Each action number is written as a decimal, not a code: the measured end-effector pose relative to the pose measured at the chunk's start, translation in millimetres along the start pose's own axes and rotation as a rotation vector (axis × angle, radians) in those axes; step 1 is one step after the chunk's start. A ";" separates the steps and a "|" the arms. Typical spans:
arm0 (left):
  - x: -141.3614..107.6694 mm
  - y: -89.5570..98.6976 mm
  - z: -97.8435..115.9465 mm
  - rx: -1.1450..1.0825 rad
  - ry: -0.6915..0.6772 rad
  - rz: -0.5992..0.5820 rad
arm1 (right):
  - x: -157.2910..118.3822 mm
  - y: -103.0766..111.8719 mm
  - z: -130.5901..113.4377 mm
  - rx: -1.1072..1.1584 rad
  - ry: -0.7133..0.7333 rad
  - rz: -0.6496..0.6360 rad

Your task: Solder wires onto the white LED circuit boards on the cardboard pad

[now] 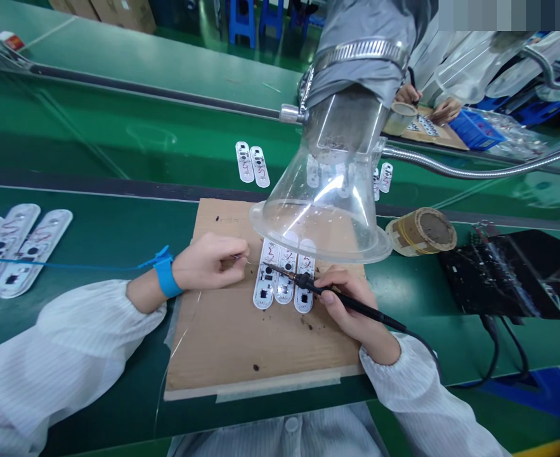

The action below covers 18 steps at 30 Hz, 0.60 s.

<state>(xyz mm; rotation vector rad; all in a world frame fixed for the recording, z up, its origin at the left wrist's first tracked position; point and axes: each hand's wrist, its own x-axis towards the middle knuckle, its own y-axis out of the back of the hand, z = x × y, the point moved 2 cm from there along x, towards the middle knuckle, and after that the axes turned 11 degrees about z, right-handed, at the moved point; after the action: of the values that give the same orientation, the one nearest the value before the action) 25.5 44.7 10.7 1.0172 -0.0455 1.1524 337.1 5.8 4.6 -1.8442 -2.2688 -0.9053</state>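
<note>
Head view: right hand (346,320) holds soldering iron (379,317), left hand (210,261) pinches thin wire (242,258).

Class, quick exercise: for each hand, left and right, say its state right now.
Left hand: closed, pinching a thin wire.
Right hand: closed, holding a soldering iron.

The pale, white-sleeved left arm (61,355) and right arm (417,393) reach forward and inward from the body. The bare left hand (210,260) lies on its side, its fingers curled and pinched against the thumb. The bare right hand (346,304) closes in a pen-like grip, with its wrist angled low behind it. The two hands sit near each other, not touching.
</note>
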 end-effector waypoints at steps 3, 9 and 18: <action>-0.4 0.2 -0.1 -0.006 -0.009 0.017 | 7.0 -0.4 -7.0 -0.016 0.120 -0.035; -1.4 2.1 1.2 -0.002 -0.005 0.071 | 12.4 -3.0 -12.2 -0.030 0.213 -0.119; 0.5 5.0 -6.1 0.066 -0.003 0.148 | 8.8 7.2 -10.2 0.033 0.175 -0.030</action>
<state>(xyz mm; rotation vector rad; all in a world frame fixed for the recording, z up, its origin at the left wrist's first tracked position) 19.0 49.4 10.7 1.0878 -0.0870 1.2938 338.3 9.2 19.5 -1.6508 -2.1983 -0.9848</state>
